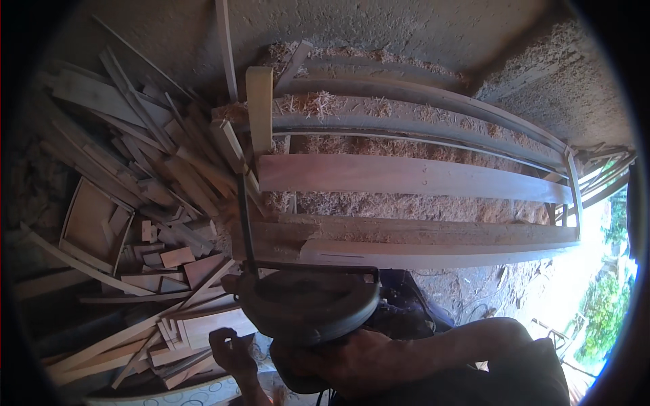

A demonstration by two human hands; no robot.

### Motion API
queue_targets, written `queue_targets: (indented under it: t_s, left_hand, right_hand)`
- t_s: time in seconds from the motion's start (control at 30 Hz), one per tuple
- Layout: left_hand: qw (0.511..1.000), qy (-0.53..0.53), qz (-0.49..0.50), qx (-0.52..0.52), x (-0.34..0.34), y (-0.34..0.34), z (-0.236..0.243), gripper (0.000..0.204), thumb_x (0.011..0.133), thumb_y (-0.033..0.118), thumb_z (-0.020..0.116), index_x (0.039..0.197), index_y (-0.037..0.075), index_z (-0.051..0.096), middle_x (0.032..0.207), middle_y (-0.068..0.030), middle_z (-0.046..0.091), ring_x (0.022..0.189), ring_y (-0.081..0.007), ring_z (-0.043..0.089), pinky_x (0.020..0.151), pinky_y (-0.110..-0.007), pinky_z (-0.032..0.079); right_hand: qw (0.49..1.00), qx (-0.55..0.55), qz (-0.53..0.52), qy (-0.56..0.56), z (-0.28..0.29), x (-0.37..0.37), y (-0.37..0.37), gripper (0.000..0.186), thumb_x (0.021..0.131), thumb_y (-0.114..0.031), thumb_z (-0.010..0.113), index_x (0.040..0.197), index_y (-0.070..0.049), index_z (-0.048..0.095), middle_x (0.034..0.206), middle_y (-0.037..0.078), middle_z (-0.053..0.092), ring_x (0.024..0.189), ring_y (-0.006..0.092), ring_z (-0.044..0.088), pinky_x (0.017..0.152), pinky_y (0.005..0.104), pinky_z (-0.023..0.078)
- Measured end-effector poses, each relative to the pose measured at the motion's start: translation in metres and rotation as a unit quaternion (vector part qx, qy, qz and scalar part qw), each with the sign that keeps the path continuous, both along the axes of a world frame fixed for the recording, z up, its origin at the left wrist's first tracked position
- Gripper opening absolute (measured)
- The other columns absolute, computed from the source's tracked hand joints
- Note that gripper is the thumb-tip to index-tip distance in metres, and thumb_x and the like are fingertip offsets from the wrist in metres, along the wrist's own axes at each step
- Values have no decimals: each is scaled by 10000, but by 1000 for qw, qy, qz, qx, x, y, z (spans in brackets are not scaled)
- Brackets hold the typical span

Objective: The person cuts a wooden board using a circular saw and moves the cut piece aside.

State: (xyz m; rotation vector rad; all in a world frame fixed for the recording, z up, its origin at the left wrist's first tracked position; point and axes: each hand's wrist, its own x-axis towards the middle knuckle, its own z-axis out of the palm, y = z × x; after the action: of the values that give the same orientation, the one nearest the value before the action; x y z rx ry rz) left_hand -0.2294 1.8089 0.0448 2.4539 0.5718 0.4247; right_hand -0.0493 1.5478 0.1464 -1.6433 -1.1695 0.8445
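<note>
My right hand (369,355) is wrapped around the body of a dark hand-held power tool, seemingly a circular saw (308,308), in the lower middle. Its rounded guard faces up, and a thin straight bar reaches from its left side toward the bench. Part of the grip is hidden by the hand and shadow. Left of the tool, my left hand (235,352) is loosely curled, with a gap between thumb and finger and nothing visible in it. Just beyond the saw, a pale board (433,254) lies along the bench's near edge.
A long wooden bench frame (406,233) stretches rightward, with a pinkish plank (406,177) across it and wood shavings (321,103) around. An upright wooden post (260,108) stands at its left end. Offcuts (177,257) pile up at left. Bright daylight and greenery (606,304) lie right.
</note>
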Motion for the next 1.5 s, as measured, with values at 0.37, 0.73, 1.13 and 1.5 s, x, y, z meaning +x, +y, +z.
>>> queue_targets:
  t_s: [0.37,0.73,1.13,1.5]
  left_hand:
    - [997,39,-23,-59,-33,-146,76,105,955,129,633,988,30,631,823,-156,602,729,-343,605,607,-426,469]
    - [955,-10,213,-206,-72,-230,48,163,1032,157,587,1009,1,631,758,-126,676,655,-225,675,584,-365,501]
    - [956,-20,52,-288,-25,-280,58,496,951,136,713,1401,48,524,1211,-150,646,1057,-257,660,865,-368,526]
    - [972,-80,-122,-185,92,-341,-68,1090,719,225,923,1525,-91,262,1444,-306,479,1330,-480,512,1132,-524,421]
  right_hand:
    - [982,4,190,-23,-13,-44,-68,739,878,-185,652,1566,-126,390,1151,229,697,923,404,739,811,496,631]
    - [986,24,145,-80,-8,-57,-154,635,847,-210,695,1458,-169,525,847,211,719,733,414,732,648,517,618]
    - [990,-33,-47,-126,32,-21,-212,681,751,-108,819,1399,-47,621,1017,256,754,963,386,759,861,456,619]
    - [888,-2,-192,-418,2,-9,-214,493,784,-74,810,1241,57,676,1011,265,714,912,425,733,748,495,589]
